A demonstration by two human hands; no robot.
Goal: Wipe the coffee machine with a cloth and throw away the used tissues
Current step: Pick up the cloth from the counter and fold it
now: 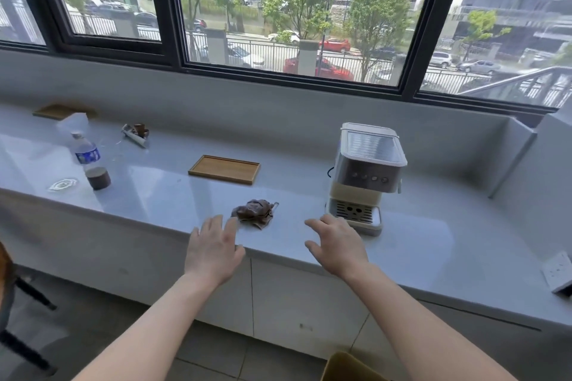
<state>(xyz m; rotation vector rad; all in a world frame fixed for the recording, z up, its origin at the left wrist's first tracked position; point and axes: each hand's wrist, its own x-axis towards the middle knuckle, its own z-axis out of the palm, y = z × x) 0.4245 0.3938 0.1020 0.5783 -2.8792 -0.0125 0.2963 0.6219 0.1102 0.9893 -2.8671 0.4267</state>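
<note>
A cream and silver coffee machine (365,176) stands upright on the pale counter (161,195), right of centre. A crumpled brown cloth (254,214) lies near the counter's front edge, left of the machine. My left hand (213,249) hovers open just in front of and left of the cloth, fingers spread, holding nothing. My right hand (335,244) is open too, between the cloth and the machine's base, empty. A white tissue pack (72,122) and crumpled wrappers (136,132) sit at the far left.
An empty wooden tray (224,169) lies behind the cloth; a second one (60,111) is far left. A water bottle (85,151) and a dark lidded cup (98,178) stand left. A yellowish bin's rim (348,366) shows on the floor below. A wall socket (558,271) is at right.
</note>
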